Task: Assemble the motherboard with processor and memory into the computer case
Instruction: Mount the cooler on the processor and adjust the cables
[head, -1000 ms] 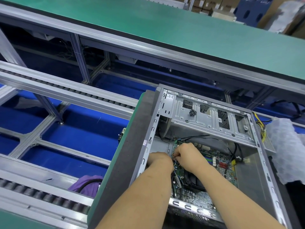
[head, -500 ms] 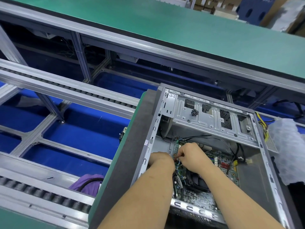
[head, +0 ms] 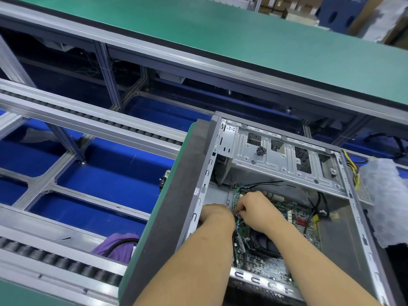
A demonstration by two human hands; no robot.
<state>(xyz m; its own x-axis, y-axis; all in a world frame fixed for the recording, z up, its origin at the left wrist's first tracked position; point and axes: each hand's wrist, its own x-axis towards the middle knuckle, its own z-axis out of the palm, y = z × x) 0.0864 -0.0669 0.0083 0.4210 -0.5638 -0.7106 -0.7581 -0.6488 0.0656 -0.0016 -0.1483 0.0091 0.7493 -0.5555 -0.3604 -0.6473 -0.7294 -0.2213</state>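
Both hands (head: 217, 214) (head: 256, 208) stay put; drive cage (head: 284, 164) overhangs motherboard (head: 295, 219).

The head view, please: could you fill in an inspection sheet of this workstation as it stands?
Surface: green mat under the case, mostly covered.
Job's things: computer case lies open; motherboard sits inside.
Clutter: white foam wrap right of the case; purple cloth on the left.
Hands: left hand and right hand close together at the board's left edge, fingers curled on thin wires.
Cables: black cable crosses the board; yellow wires outside, right.
Surroundings: roller conveyor; green bench.
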